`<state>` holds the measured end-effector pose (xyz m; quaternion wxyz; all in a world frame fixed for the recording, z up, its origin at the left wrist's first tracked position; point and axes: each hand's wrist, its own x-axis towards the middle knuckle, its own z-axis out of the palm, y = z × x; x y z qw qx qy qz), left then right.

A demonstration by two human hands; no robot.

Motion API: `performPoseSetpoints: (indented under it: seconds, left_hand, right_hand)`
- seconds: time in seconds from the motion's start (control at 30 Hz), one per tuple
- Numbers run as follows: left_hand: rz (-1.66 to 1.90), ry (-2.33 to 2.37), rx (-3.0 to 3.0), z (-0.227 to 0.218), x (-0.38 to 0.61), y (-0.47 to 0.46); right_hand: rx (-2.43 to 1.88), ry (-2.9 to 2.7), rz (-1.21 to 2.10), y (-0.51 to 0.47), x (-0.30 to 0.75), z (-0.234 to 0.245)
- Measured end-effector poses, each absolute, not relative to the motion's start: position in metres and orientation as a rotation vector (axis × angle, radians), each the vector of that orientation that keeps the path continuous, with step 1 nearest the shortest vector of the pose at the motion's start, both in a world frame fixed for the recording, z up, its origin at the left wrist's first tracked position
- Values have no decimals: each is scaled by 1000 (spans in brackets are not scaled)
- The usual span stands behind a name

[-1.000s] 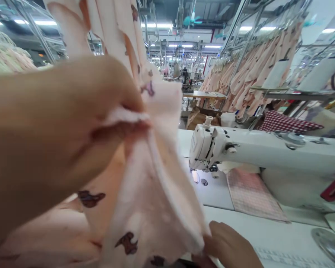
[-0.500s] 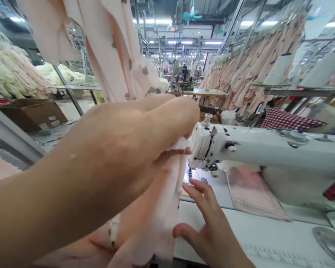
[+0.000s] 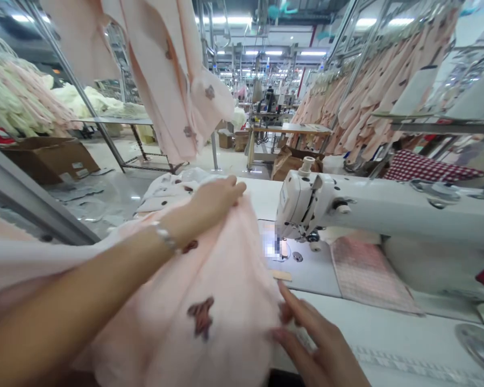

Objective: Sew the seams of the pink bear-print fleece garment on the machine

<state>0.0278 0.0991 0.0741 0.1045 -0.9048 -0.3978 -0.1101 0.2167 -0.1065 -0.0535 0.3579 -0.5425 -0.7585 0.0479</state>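
Worktable (image 3: 391,336), white; sewing machine (image 3: 387,212), white, on table at right; pink garment (image 3: 210,301), dark motifs, draped over table's left edge, just left of needle; checked cloth (image 3: 367,274) flat under machine arm; left hand (image 3: 218,198) clenched on garment's top fold; right hand (image 3: 312,341), fingers extended, tips at garment's right edge, grip indiscernible; bracelet (image 3: 165,236), left wrist.

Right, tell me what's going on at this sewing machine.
A person is handling a pink cloth with dark prints on the white table, just left of the sewing machine. The left hand, with a bracelet on its wrist, grips the cloth's far edge. The right hand, open, touches the near edge. More pink garments hang overhead behind.
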Motion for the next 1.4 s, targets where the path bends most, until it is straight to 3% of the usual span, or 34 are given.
performPoseSetpoints:
  seconds: [0.1, 0.37, 0.7, 0.97, 1.23, 1.4]
  left_hand:
    - [-323, -1165, -2745, 26, 57, 103]
    - [-87, -678, -3177, -32, 57, 63]
    - [-142, -687, -3303, -7, 40, 67]
    - [-120, -720, -3266, -47, 42, 67]
    - [-155, -722, -3297, -45, 42, 68]
    - [-184, -686, -3301, -41, 45, 71]
  right_hand:
    - [-1496, -1997, -48, -98, 228, -63]
    - [-1481, -2147, 137, -97, 224, -81]
    - [-1551, -1975, 330, -93, 193, -77]
    - [-1498, -1754, 606, -102, 175, -77]
    - [-1158, -2177, 39, -86, 190, -74]
    - [-1168, -2231, 24, -86, 193, -81]
